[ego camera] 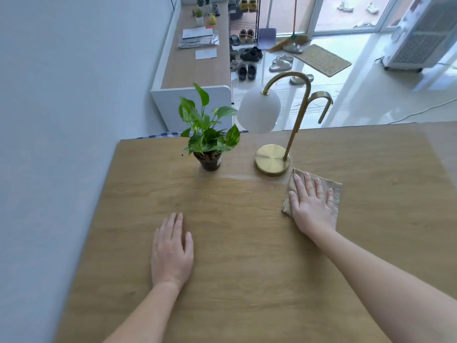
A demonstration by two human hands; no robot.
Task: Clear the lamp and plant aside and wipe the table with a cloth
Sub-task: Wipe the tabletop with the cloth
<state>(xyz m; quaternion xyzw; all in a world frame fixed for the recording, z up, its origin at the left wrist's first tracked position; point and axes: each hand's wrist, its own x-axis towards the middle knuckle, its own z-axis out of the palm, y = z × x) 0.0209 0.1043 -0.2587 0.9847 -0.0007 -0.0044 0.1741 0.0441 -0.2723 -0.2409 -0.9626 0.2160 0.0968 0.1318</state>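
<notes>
A pale wall (61, 120) is seen along the left side, at nine o'clock of the wooden table (235, 268). The left hand (171, 253) is laid flat on the bare tabletop at about seven o'clock of the view's centre, palm down, fingers extended and close together, nothing being held. Beyond it, at about twelve o'clock from that hand and near the far edge of the table, the plant (209, 134) is stood upright in a small dark pot, its green leaves spread above the rim. Just to the plant's three o'clock the lamp (273, 158) is placed, its round brass base resting on the wood, its curved brass stem rising and a white globe shade hung toward the plant. A faint pale streak is visible on the surface between the pot and the lamp base. At five o'clock of the lamp base, with its far corner just beside the base, the beige cloth (332, 191) is spread on the table. It is pressed down by the right hand (311, 204), which is laid open and flat upon it, fingers splayed and pointing toward twelve o'clock. Shoes and a mat are seen on the floor beyond the table.
</notes>
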